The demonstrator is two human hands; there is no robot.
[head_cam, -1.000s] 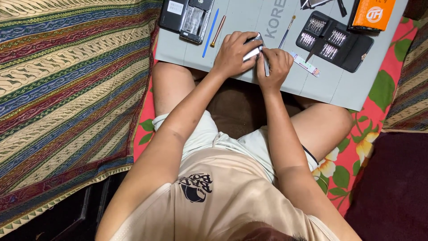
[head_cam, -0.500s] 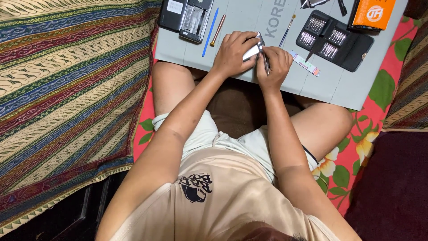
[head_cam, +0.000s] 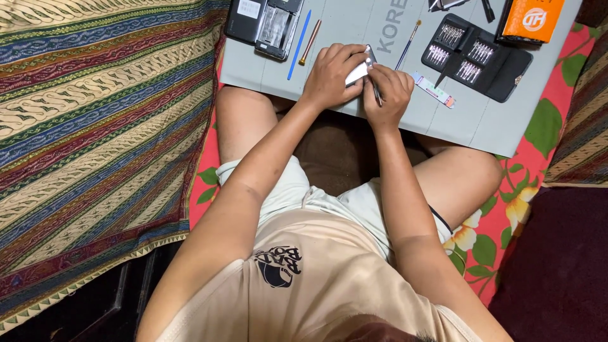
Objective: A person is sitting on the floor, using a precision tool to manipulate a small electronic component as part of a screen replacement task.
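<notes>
Striped woven cloth (head_cam: 95,126) and a red floral sheet (head_cam: 538,126) surround the grey work mat (head_cam: 481,123) across your knees. On the mat, your left hand (head_cam: 330,76) clasps a small silvery device (head_cam: 356,73), tilted, while your right hand (head_cam: 387,95) pinches a thin dark tool (head_cam: 375,88) against it.

A single head-worn camera looks steeply down the person's own chest and crossed legs. It faces the near edge of the grey work mat (head_cam: 354,28), close above, taking in only that mat's nearer part.
</notes>
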